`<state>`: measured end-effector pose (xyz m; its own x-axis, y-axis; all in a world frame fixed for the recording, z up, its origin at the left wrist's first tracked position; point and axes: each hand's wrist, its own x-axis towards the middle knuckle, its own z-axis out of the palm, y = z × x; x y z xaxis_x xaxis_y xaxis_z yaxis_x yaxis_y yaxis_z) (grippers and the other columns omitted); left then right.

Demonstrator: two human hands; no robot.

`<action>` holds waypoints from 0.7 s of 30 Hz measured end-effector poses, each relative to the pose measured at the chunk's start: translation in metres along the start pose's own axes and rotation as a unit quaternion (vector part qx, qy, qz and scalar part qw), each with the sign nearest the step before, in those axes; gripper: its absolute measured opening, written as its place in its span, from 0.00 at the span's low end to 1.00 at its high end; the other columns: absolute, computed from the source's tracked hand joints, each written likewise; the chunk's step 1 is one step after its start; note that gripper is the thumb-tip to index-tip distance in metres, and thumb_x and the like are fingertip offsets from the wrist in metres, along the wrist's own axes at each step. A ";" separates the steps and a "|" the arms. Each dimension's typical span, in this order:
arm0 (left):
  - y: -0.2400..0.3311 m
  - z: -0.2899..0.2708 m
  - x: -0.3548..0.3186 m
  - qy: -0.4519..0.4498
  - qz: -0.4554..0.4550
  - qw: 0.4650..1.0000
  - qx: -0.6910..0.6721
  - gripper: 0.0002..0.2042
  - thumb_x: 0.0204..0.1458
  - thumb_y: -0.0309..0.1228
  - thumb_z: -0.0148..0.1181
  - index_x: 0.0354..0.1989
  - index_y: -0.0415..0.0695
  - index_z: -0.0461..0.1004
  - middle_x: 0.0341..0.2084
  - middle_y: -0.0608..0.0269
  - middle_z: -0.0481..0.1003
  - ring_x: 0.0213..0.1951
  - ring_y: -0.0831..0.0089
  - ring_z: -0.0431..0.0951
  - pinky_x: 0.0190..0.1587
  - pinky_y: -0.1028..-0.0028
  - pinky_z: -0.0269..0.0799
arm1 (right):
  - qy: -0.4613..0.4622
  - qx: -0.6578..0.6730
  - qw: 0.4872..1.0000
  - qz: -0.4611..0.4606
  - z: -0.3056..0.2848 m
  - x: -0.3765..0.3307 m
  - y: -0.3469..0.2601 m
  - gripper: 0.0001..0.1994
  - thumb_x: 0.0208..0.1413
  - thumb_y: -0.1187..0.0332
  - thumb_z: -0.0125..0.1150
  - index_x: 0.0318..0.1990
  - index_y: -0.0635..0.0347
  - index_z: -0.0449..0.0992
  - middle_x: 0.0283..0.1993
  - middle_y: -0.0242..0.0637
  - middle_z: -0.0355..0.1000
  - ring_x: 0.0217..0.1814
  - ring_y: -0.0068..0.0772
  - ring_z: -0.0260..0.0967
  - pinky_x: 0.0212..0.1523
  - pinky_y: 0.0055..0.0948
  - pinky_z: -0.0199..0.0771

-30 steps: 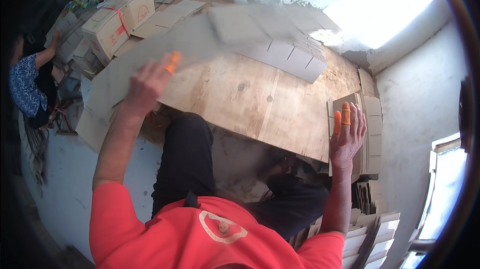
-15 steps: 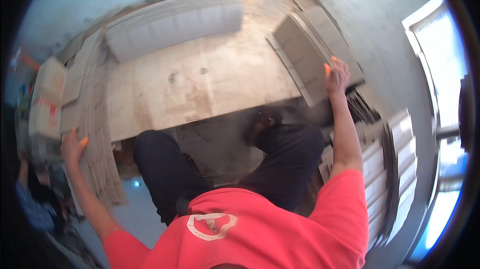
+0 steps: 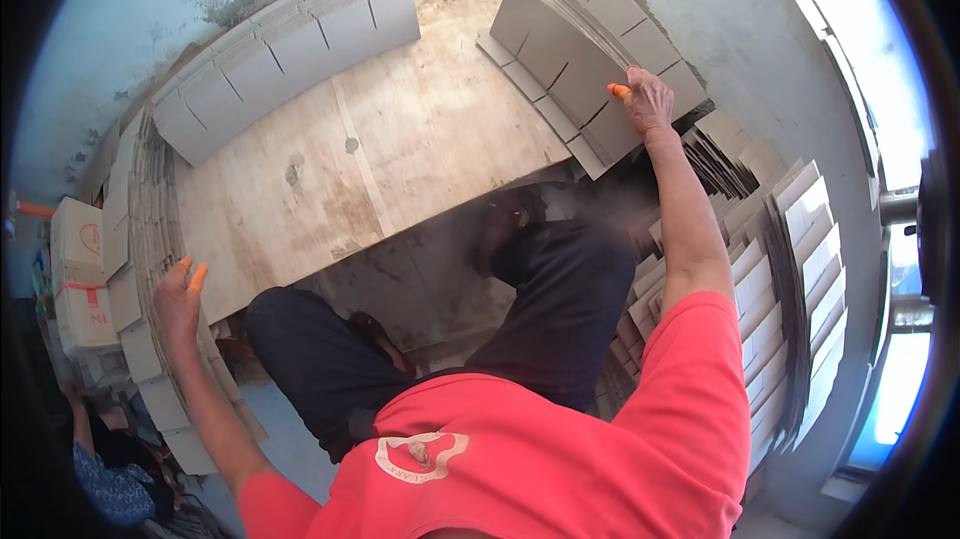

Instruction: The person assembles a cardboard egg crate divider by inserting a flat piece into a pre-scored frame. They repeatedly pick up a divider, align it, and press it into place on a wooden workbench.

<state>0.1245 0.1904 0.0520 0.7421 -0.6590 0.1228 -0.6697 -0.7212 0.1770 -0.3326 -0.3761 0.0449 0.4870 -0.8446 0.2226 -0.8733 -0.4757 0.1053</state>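
My right hand (image 3: 648, 104) is closed on the upper edge of a slotted cardboard sheet (image 3: 560, 49), part of a leaning bundle at the table's right end. Orange covers show on its fingertips. At the left, my left hand (image 3: 180, 304) rests by the inner edge of a long stack of cardboard sheets (image 3: 150, 229). Its orange-capped thumb and finger are stretched apart, with nothing seen between them. Whether its palm touches the stack I cannot tell.
Between the stacks lies a worn wooden table (image 3: 370, 139). A row of slotted cardboard (image 3: 290, 54) stands along its far side. More cardboard piles (image 3: 790, 309) rise at my right. A taped carton (image 3: 85, 269) is at far left, with another person's patterned sleeve (image 3: 105, 484) below it.
The view has turned and shifted, and the picture is sharper. My right hand stays at the right bundle's edge. My left hand now shows closer to the table's edge.
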 end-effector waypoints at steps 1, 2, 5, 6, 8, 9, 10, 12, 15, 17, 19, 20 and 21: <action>0.005 0.004 0.001 0.003 0.004 1.000 -0.018 0.17 0.50 0.37 0.64 0.44 0.39 0.78 0.30 0.45 0.77 0.28 0.56 0.76 0.34 0.61 0.71 | 0.002 0.012 1.000 0.007 -0.001 0.001 -0.001 0.18 0.48 0.53 0.66 0.34 0.58 0.73 0.38 0.41 0.75 0.45 0.43 0.73 0.40 0.43 0.71; 0.014 0.009 0.005 -0.009 0.010 1.000 -0.016 0.16 0.50 0.37 0.64 0.43 0.39 0.78 0.29 0.45 0.77 0.27 0.56 0.77 0.33 0.61 0.71 | 0.004 0.021 1.000 0.017 -0.002 0.001 0.001 0.17 0.48 0.53 0.66 0.34 0.57 0.74 0.38 0.40 0.75 0.45 0.43 0.73 0.39 0.43 0.71; 0.036 0.014 0.013 -0.037 0.020 0.999 -0.006 0.16 0.49 0.37 0.64 0.43 0.39 0.79 0.28 0.45 0.77 0.26 0.57 0.77 0.33 0.62 0.71 | 0.132 0.117 0.984 0.003 0.007 -0.002 0.003 0.16 0.49 0.54 0.65 0.31 0.58 0.72 0.37 0.41 0.76 0.42 0.46 0.73 0.38 0.44 0.70; 0.040 0.017 0.015 -0.044 0.023 0.999 -0.004 0.16 0.49 0.37 0.64 0.43 0.39 0.79 0.28 0.46 0.77 0.26 0.57 0.77 0.32 0.62 0.71 | 0.193 0.157 0.968 -0.008 0.012 -0.003 0.004 0.16 0.50 0.55 0.65 0.30 0.59 0.72 0.37 0.42 0.76 0.40 0.47 0.73 0.37 0.44 0.69; 0.046 0.021 0.017 -0.047 0.032 0.998 -0.007 0.16 0.49 0.37 0.64 0.42 0.40 0.79 0.28 0.46 0.77 0.26 0.57 0.77 0.32 0.62 0.71 | 0.157 0.156 0.974 0.037 0.014 -0.003 0.001 0.16 0.51 0.54 0.65 0.31 0.59 0.72 0.37 0.43 0.76 0.40 0.48 0.73 0.37 0.44 0.69; 0.048 0.024 0.016 -0.043 0.039 0.998 -0.013 0.15 0.49 0.36 0.64 0.42 0.40 0.79 0.28 0.46 0.77 0.25 0.57 0.77 0.32 0.62 0.71 | 0.139 0.155 0.976 0.059 0.013 -0.004 -0.002 0.16 0.51 0.54 0.64 0.31 0.59 0.73 0.37 0.43 0.76 0.39 0.49 0.72 0.36 0.44 0.69; 0.049 0.025 0.016 -0.039 0.046 0.998 -0.018 0.15 0.49 0.36 0.63 0.42 0.40 0.79 0.28 0.46 0.77 0.25 0.57 0.77 0.32 0.62 0.71 | 0.121 0.141 0.981 0.061 0.011 -0.005 -0.003 0.16 0.51 0.54 0.64 0.32 0.58 0.73 0.36 0.43 0.76 0.39 0.49 0.73 0.37 0.44 0.69; 0.053 0.026 0.015 -0.048 0.045 0.998 -0.024 0.14 0.49 0.35 0.63 0.41 0.40 0.79 0.28 0.46 0.78 0.25 0.56 0.77 0.32 0.62 0.71 | 0.088 0.110 0.988 0.062 0.005 -0.004 -0.005 0.15 0.51 0.54 0.65 0.32 0.57 0.73 0.33 0.43 0.76 0.38 0.50 0.74 0.38 0.44 0.71; 0.049 0.034 0.014 -0.047 0.049 0.997 -0.038 0.14 0.49 0.34 0.63 0.41 0.40 0.79 0.27 0.47 0.78 0.25 0.56 0.77 0.32 0.62 0.71 | 0.031 0.033 0.996 0.072 0.000 0.001 -0.009 0.17 0.53 0.51 0.62 0.33 0.56 0.73 0.32 0.45 0.76 0.38 0.51 0.74 0.38 0.44 0.71; 0.047 0.038 0.014 -0.047 0.052 0.997 -0.036 0.13 0.48 0.34 0.63 0.41 0.40 0.79 0.27 0.47 0.77 0.25 0.56 0.77 0.32 0.62 0.71 | 0.035 0.040 0.995 0.086 -0.005 0.002 -0.012 0.18 0.55 0.48 0.59 0.35 0.55 0.75 0.32 0.46 0.76 0.38 0.51 0.74 0.37 0.44 0.71; 0.053 0.039 0.015 -0.052 0.053 0.997 -0.023 0.13 0.48 0.33 0.64 0.40 0.40 0.79 0.26 0.48 0.77 0.25 0.56 0.77 0.32 0.62 0.71 | 0.082 0.085 0.988 0.097 -0.012 0.003 -0.016 0.19 0.56 0.47 0.56 0.37 0.53 0.77 0.33 0.47 0.76 0.38 0.51 0.73 0.37 0.45 0.71; 0.058 0.037 0.017 -0.060 0.041 0.997 -0.020 0.13 0.48 0.33 0.64 0.40 0.40 0.79 0.26 0.48 0.77 0.25 0.56 0.77 0.32 0.62 0.70 | 0.127 0.127 0.978 0.101 -0.017 0.003 -0.019 0.19 0.57 0.46 0.55 0.38 0.52 0.78 0.33 0.47 0.76 0.38 0.51 0.73 0.38 0.45 0.71; 0.064 0.034 0.021 -0.067 0.028 0.997 -0.016 0.13 0.47 0.33 0.64 0.40 0.40 0.79 0.26 0.49 0.77 0.25 0.56 0.76 0.32 0.61 0.70 | 0.172 0.170 0.965 0.102 -0.024 0.004 -0.025 0.20 0.58 0.45 0.53 0.39 0.52 0.79 0.34 0.47 0.76 0.37 0.52 0.73 0.38 0.45 0.71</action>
<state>0.0957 0.1230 0.0328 0.6911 -0.7228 0.0029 -0.7079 -0.6760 0.2050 -0.3095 -0.3618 0.0662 0.2192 -0.8260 0.5193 -0.8661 -0.4099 -0.2863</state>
